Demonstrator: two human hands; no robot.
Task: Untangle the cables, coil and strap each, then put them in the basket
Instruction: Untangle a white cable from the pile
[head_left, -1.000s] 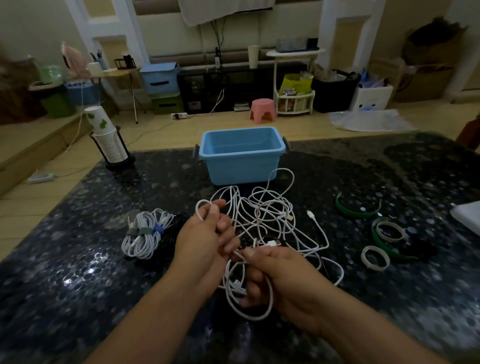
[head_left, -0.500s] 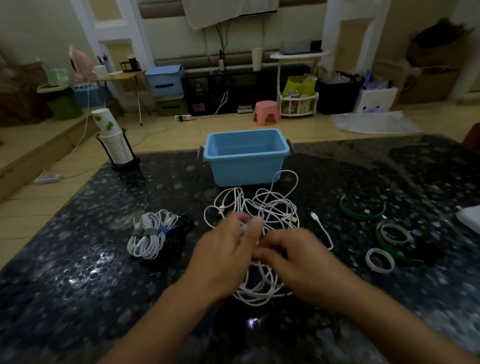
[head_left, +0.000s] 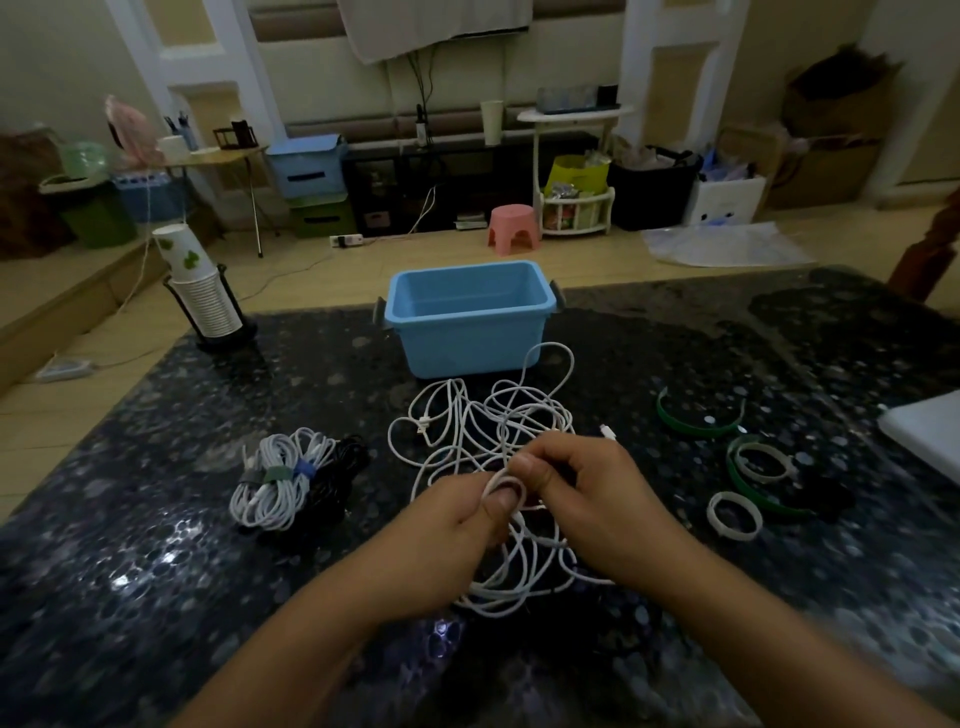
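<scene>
Both hands picking at the knot, frame centre

Left hand (head_left: 457, 512) and right hand (head_left: 587, 483) each pinch the white cables (head_left: 483, 431); a hard pull may tighten the tangle.

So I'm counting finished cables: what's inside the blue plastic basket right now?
Nothing shows inside the blue plastic basket: its far inner walls look bare, but the near wall hides most of the floor. Strapped white cable coils lie outside it, on the dark speckled table.
</scene>
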